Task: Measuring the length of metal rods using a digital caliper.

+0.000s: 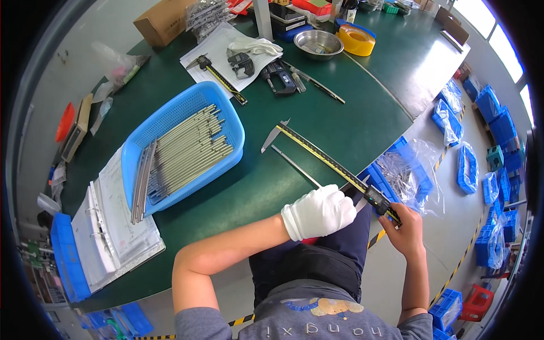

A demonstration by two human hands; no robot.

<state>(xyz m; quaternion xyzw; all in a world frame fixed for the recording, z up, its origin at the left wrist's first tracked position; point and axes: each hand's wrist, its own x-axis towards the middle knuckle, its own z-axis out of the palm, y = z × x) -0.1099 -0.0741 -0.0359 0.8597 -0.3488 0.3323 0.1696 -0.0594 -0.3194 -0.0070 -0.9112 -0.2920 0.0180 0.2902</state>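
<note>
Your gloved left hand [318, 212] grips one rod [294, 165]; your bare right hand [403, 225] grips one long caliper [326, 160] overhanging the surface [340, 122] edge at 4 o'clock.

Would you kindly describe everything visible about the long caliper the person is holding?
The long caliper is a metal digital one, its yellowish graduated beam running diagonally from pointed jaws lying on the green table to beyond the table's edge. The dark display slider sits near that end, gripped by the bare right hand. The white-gloved left hand holds a thin metal rod against it.
</note>
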